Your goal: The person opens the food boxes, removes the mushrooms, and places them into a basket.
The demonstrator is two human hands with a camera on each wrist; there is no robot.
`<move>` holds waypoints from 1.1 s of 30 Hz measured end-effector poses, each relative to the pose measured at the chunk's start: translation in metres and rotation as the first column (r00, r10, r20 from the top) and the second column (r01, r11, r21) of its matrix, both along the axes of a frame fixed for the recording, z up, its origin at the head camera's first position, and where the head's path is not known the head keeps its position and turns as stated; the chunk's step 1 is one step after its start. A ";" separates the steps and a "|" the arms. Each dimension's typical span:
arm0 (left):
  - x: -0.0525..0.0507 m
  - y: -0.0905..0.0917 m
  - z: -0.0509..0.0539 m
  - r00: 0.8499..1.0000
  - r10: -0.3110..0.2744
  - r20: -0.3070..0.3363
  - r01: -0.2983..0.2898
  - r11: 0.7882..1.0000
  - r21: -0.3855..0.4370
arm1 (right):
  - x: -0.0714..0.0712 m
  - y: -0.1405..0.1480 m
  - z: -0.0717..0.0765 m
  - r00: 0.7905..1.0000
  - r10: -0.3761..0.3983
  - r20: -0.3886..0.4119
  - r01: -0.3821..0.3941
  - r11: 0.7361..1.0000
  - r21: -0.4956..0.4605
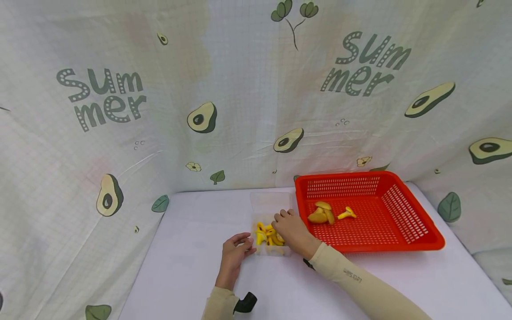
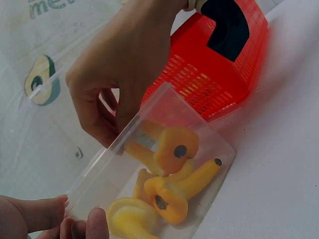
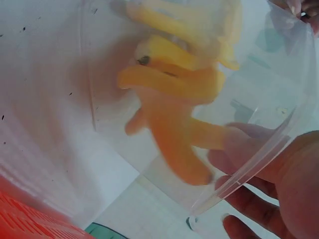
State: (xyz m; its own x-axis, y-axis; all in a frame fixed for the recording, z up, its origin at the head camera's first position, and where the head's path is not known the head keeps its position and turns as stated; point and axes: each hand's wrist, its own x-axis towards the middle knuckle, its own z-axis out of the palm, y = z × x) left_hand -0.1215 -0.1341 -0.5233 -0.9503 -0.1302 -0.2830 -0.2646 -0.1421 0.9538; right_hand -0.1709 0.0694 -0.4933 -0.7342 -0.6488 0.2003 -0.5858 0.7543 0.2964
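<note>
Working over a clear box [image 2: 207,137] at lower centre of the head view, two hands attend to a group of yellow mushrooms [image 2: 177,194] lying loosely across one another inside it. The left hand [image 1: 234,255] stands at the box's left side, its thumb and fingertips at the rim; whether it pinches the wall or only rests against it cannot be told. The right hand [image 1: 292,231] reaches across the box's right side, fingers bent and the thumb seen through the plastic beside a mushroom in the right wrist view; whether it grips one is also uncertain. The two hands are apart, with the box between them.

At right of the head view, just beside the box, a red basket [image 1: 384,218] holds a clump of brown mushrooms [image 1: 318,218] and, to its right, a single yellow mushroom [image 1: 347,213]. Box and basket stand on a white-covered bench [image 1: 192,240], before a printed cloth [image 1: 240,89].

The step in hand appears to be placing or arranging yellow mushrooms in the box. A next move would probably call for freeing the right fingers from the rim without tipping it, the left hand steadying the opposite side.
</note>
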 end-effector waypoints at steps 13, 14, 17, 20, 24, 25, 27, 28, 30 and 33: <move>-0.001 -0.001 -0.004 1.000 -0.008 -0.009 0.008 1.000 0.002 | -0.005 0.000 0.001 0.994 0.006 -0.105 -0.021 0.990 -0.138; -0.001 -0.001 -0.004 1.000 -0.008 -0.007 0.009 1.000 0.002 | -0.005 0.000 0.000 0.994 0.009 -0.110 -0.025 0.990 -0.142; -0.001 -0.001 -0.005 1.000 -0.004 0.004 0.004 1.000 -0.002 | -0.005 0.000 0.000 0.992 0.014 -0.127 -0.035 0.986 -0.165; -0.001 -0.001 -0.006 1.000 -0.001 0.013 0.001 1.000 -0.010 | -0.006 0.001 0.001 0.989 0.021 -0.144 -0.051 0.977 -0.205; -0.001 -0.001 -0.005 1.000 0.001 0.009 -0.001 1.000 -0.015 | -0.008 0.002 0.004 0.986 0.035 -0.164 -0.080 0.958 -0.277; -0.001 -0.001 -0.005 1.000 0.003 0.007 -0.003 1.000 -0.015 | -0.009 0.003 0.004 0.984 0.037 -0.173 -0.087 0.952 -0.294; -0.001 0.000 -0.005 1.000 0.006 0.004 -0.006 1.000 -0.011 | -0.010 0.004 0.005 0.981 0.040 -0.192 -0.104 0.937 -0.334; -0.001 0.000 -0.004 1.000 0.007 0.002 -0.007 1.000 -0.011 | -0.011 0.004 0.006 0.978 0.040 -0.203 -0.112 0.929 -0.353; -0.001 0.001 -0.004 1.000 0.007 -0.001 -0.007 1.000 -0.011 | -0.012 0.005 0.008 0.974 0.040 -0.224 -0.127 0.912 -0.391; 0.000 0.001 -0.005 1.000 0.007 -0.003 -0.007 1.000 -0.015 | -0.012 0.006 0.013 0.969 0.041 -0.243 -0.149 0.884 -0.443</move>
State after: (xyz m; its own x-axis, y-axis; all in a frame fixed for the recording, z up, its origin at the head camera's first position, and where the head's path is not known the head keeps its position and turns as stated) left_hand -0.1218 -0.1333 -0.5281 -0.9499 -0.1415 -0.2786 -0.2612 -0.1299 0.9565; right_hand -0.1833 0.0754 -0.4807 -0.5756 -0.5108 0.6386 -0.6213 0.7809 0.0645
